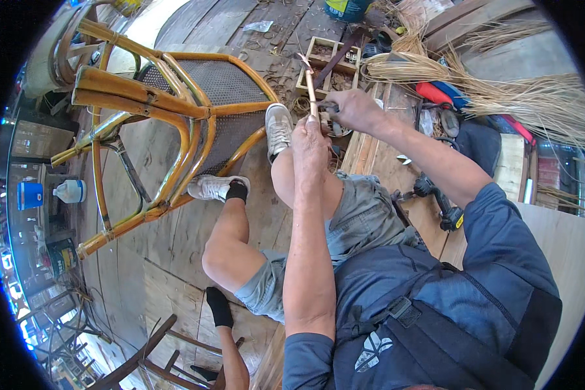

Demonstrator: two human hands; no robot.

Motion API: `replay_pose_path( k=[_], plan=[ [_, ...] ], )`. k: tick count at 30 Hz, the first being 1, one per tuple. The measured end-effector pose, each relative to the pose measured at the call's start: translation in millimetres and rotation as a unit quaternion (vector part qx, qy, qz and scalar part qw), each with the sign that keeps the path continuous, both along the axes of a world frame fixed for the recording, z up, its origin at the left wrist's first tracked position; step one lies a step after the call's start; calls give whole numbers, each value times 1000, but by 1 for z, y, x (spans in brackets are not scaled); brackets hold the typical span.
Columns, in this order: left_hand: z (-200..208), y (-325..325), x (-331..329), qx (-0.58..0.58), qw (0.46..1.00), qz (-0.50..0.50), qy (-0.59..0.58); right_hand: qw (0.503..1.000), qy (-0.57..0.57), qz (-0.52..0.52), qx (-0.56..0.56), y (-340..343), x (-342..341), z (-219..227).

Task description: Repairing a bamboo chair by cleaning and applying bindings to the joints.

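Observation:
Upright in front of my raised knee is a thin pale cane stick (310, 88) with a frayed top end. My left hand (310, 144) is closed round its lower part. Just to the right, my right hand (356, 112) is closed at the stick's side, its fingers curled over a small dark object whose kind I cannot make out. That object seems to touch the stick. Beyond both hands, a wooden box (300, 82) with compartments holds small items.
A rattan chair (198, 110) with mesh lies tipped at the left, touching my shoes. Bundles of cane strips (533, 107) and a power drill (443, 207) are at the right. Another person's leg (233, 354) shows below. A bucket (346, 9) stands at the far edge.

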State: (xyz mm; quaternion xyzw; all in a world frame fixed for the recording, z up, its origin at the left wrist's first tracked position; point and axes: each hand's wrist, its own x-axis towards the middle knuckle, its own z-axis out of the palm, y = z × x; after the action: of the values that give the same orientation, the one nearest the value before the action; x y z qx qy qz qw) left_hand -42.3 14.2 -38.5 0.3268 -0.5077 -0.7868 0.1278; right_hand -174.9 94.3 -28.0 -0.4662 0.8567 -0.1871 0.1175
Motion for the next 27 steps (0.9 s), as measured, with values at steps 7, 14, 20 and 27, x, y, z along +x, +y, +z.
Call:
replay_pose_path(
  k=[7,14,20,27],
  plan=[
    [-2,3,-6,-353,933,3,-68,992,49,113,0,-5,4,-19],
    [12,25,-21,-310,945,-56,-84,978,78,-181,64,-4,-97,-83],
    [3,2,-1,-368,928,5,-53,979,105,-169,-53,33,-107,-29],
    [-26,8,-11,-381,921,50,-67,995,51,87,22,-6,12,6]
  ],
)
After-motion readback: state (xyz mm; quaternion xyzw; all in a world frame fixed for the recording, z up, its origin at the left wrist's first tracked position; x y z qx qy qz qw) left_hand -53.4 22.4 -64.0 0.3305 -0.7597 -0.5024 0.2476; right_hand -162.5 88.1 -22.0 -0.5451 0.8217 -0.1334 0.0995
